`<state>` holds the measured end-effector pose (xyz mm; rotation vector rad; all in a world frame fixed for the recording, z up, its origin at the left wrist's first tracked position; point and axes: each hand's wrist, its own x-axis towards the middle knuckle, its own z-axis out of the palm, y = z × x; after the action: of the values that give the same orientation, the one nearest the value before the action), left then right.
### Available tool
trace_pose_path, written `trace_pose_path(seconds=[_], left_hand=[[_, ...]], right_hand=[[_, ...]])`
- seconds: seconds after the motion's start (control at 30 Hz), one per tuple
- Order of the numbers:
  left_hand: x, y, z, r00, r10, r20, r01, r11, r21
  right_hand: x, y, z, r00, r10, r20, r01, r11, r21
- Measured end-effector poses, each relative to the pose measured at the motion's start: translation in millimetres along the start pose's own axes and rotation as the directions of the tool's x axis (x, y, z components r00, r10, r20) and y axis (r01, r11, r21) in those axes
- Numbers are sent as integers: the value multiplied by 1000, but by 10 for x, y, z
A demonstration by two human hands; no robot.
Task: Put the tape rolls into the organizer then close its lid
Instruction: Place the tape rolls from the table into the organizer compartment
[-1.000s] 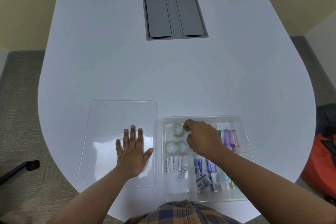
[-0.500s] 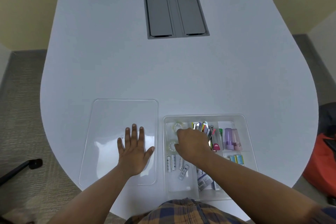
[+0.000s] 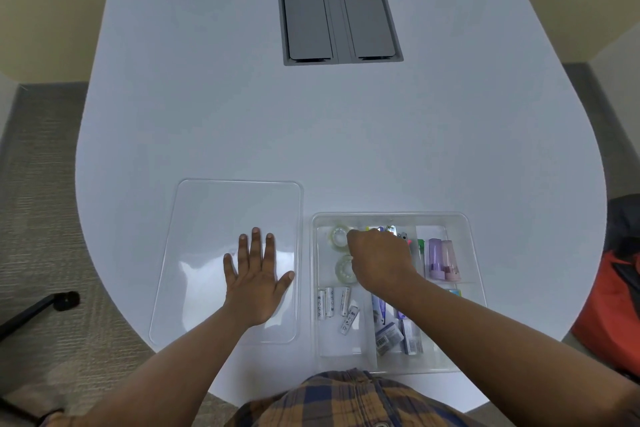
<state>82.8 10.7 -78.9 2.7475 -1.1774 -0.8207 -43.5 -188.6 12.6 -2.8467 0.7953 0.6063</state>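
The clear organizer (image 3: 464, 291) sits open at the table's near right. Its back-left compartment holds two clear tape rolls, one at the back (image 3: 337, 237) and one nearer me (image 3: 344, 268). My right hand (image 3: 379, 260) is inside the organizer, knuckles up and fingers curled down beside these rolls. It hides that compartment's right side, and whatever is under the fingers is out of sight. The clear lid (image 3: 214, 218) lies flat on the table left of the organizer. My left hand (image 3: 256, 277) rests palm down on it with its fingers spread.
Other compartments hold several batteries (image 3: 332, 303), small packets (image 3: 393, 336), pastel bottles (image 3: 441, 258) and colourful small items (image 3: 403, 236). A grey cable hatch (image 3: 337, 10) sits far back on the white table (image 3: 346, 132). A red bag (image 3: 613, 302) lies on the floor at right.
My right hand has shifted left and slightly toward me over the tape roll compartment, uncovering the colourful items and covering one roll. My left hand has stayed on the lid.
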Motion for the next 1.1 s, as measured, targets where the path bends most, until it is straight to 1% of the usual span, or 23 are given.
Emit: trace_pose_path(seconds=[0.1, 0.17, 0.27, 0.33, 0.47, 0.57, 0.67, 0.77, 0.9, 1.1], left_hand=[[6, -2, 4, 1000, 0, 7, 0, 1000, -7], [2, -2, 1, 1000, 1, 9, -1, 1000, -1], [-5, -1, -2, 1000, 7, 7, -7, 1000, -12], [-5, 0, 0, 1000, 10, 7, -10, 1000, -19], [4, -7, 4, 1000, 9, 17, -9, 1000, -20], [1, -13, 5, 1000, 10, 19, -9, 1000, -18], [-1, -7, 9, 1000, 12, 16, -12, 1000, -27], [6, -3, 8, 1000, 12, 11, -12, 1000, -24], [3, -16, 24, 1000, 12, 4, -12, 1000, -14], [10, -26, 38, 1000, 14, -9, -14, 1000, -19]], right_hand=[[-28, 13, -28, 1000, -16, 25, 17, 999, -31], [-58, 12, -39, 999, -31, 7, 31, 999, -9], [-133, -17, -26, 995, -95, -17, 96, 986, 140], [-211, -47, -20, 990, -130, 50, 118, 971, 206], [-355, -81, 23, 969, -164, 186, 145, 983, 112], [-432, -86, 102, 954, -182, 237, 181, 983, 27], [-423, -72, 184, 972, -153, 178, 156, 988, -6], [-335, -4, 189, 987, -124, 105, 119, 992, 47], [-247, 26, 188, 990, -124, 61, 120, 990, 73], [-165, 40, 214, 998, -59, 0, 58, 988, 140]])
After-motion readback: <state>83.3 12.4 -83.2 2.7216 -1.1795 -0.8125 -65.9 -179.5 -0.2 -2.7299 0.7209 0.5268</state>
